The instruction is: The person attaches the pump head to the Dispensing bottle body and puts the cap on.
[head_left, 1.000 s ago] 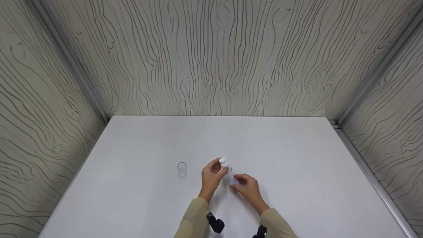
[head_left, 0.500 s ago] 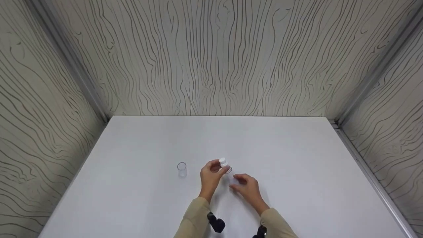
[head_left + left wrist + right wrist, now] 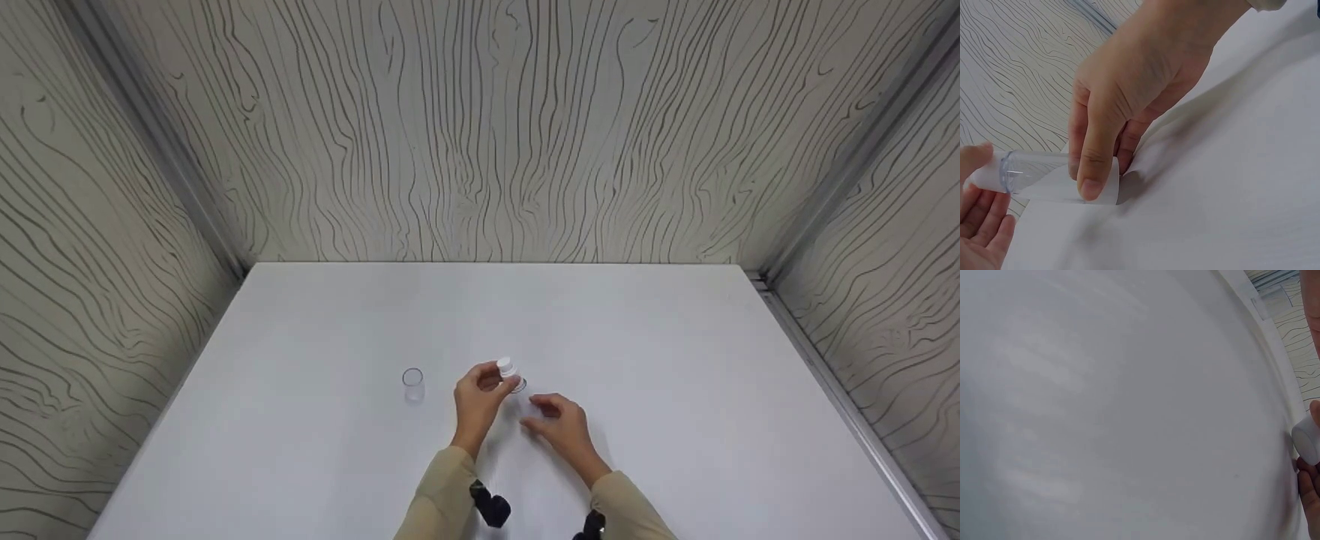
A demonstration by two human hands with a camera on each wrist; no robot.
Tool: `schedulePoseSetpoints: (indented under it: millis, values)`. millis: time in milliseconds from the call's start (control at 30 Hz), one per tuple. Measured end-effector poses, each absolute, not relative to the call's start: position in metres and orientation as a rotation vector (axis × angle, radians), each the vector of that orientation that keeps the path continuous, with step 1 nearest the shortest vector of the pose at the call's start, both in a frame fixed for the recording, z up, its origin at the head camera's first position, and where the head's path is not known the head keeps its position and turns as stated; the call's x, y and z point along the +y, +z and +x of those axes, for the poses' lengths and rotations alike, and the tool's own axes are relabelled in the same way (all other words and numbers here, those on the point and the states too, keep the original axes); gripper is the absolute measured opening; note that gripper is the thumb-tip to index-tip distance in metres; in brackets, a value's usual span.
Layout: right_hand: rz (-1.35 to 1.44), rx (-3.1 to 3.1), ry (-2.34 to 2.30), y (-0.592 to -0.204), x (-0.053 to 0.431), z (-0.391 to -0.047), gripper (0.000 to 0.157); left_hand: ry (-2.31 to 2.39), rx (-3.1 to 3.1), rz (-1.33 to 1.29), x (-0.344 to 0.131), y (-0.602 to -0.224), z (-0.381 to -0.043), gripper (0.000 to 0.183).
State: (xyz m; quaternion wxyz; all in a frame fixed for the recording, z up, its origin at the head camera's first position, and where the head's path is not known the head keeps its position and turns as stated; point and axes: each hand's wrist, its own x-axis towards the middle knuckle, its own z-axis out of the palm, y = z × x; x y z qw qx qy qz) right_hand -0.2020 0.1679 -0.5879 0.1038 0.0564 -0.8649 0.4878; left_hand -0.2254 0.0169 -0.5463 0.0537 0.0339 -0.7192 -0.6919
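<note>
Head view: left hand [image 3: 480, 394] holds a small clear vial [image 3: 513, 377] with a white cap [image 3: 505, 366], lifted a little off the white desk [image 3: 675, 360] and tilted. Right hand [image 3: 561, 424] sits just beside it, lower right, not on the vial.

Left wrist view: left-hand fingers [image 3: 1092, 163] are curled round the clear vial body [image 3: 1044, 174], thumb across the front, grip firm. Open mouth or collar of the vial points left, toward the right-hand fingers [image 3: 982, 225], which are loosely spread, palm up, holding nothing that I can make out.

Right wrist view: mostly bare desk; the white cap [image 3: 1307, 436] shows at the right edge, with a fingertip below it. Whether the cap is seated tight cannot be told.

A second clear vial [image 3: 412, 382] stands upright on the desk, well to the left of the hands, uncapped and untouched.

Judgement on progress: early. Vial is picked up and presented to the other hand; cap appears on. Opening it, and any dealing with the standing vial, look not yet done.
</note>
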Motion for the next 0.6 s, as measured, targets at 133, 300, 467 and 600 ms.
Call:
schedulePoseSetpoints:
  millis: [133, 300, 467, 600]
  values:
    - [0.166, -2.552, 1.448, -0.588, 0.168, -0.202, 0.032, -2.106, -2.177, 0.078, 0.017, -0.547, -0.226, 0.037]
    - [0.160, -2.557, 1.457, -0.588, 0.168, -0.202, 0.033, -2.099, -2.176, 0.074, 0.018, -0.545, -0.225, 0.035]
    - [0.152, -2.564, 1.441, -0.587, 0.168, -0.201, 0.032, -2.095, -2.202, 0.077, 0.021, -0.539, -0.221, 0.036]
    - [0.150, -2.568, 1.430, -0.588, 0.168, -0.201, 0.032, -2.114, -2.209, 0.051, 0.022, -0.535, -0.219, 0.039]
